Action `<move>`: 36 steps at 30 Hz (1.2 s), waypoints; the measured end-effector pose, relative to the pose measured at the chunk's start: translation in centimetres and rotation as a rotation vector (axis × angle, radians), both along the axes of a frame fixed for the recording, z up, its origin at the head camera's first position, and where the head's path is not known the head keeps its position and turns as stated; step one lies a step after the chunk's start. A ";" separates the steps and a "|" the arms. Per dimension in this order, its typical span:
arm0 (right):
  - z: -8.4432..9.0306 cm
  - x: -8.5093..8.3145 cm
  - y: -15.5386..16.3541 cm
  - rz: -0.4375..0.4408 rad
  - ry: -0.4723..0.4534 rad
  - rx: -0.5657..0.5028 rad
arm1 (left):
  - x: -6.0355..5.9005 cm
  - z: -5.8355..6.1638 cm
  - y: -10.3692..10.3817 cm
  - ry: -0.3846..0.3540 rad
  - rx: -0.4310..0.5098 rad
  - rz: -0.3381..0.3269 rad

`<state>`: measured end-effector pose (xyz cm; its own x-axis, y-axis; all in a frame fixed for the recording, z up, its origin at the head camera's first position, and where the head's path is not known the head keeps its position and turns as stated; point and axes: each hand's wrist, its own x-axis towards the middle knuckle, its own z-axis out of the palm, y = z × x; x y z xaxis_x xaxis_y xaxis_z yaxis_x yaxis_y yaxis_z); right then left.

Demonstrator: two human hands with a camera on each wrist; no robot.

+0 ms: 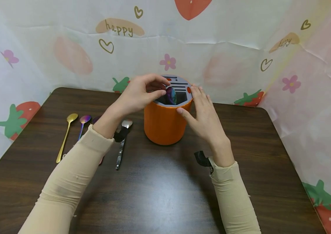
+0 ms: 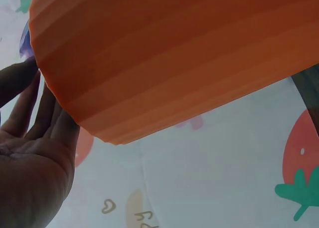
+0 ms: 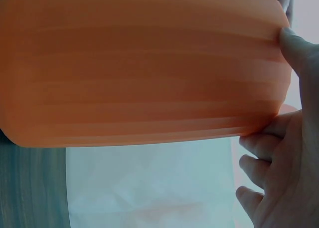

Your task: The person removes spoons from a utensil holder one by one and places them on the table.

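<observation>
An orange round utensil holder (image 1: 165,125) with a grey slotted top stands on the table. A spoon with a shiny purple-blue bowl (image 1: 171,96) stands upright in the larger opening of that top, bowl up. My left hand (image 1: 137,92) reaches over the left rim and pinches the spoon bowl's edge between thumb and fingertips. On the right side, my right hand (image 1: 205,118) rests its thumb and straight fingers against the holder near the rim. The right wrist view shows the thumb (image 3: 294,46) on the orange wall, with some fingertips off it.
Left of the holder lie a gold spoon (image 1: 66,139), a purple-orange spoon (image 1: 85,120) and a silver spoon with a dark handle (image 1: 120,149). My left forearm partly covers further cutlery there. A patterned cloth (image 1: 206,42) hangs behind the brown table (image 1: 159,195).
</observation>
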<state>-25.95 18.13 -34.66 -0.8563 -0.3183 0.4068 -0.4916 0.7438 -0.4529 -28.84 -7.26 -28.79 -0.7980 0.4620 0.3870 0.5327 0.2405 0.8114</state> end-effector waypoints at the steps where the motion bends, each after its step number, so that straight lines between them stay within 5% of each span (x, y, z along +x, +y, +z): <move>1: 0.0 0.0 0.0 0.001 0.001 0.001 | -0.1 0.0 0.1 -0.011 -0.006 -0.007; 13: -0.1 0.1 0.0 0.002 0.000 0.003 | -0.4 -0.2 0.4 -0.020 -0.061 -0.004; 36: 0.0 0.2 0.1 0.006 -0.005 -0.002 | -0.3 0.2 1.8 -0.038 -0.014 0.032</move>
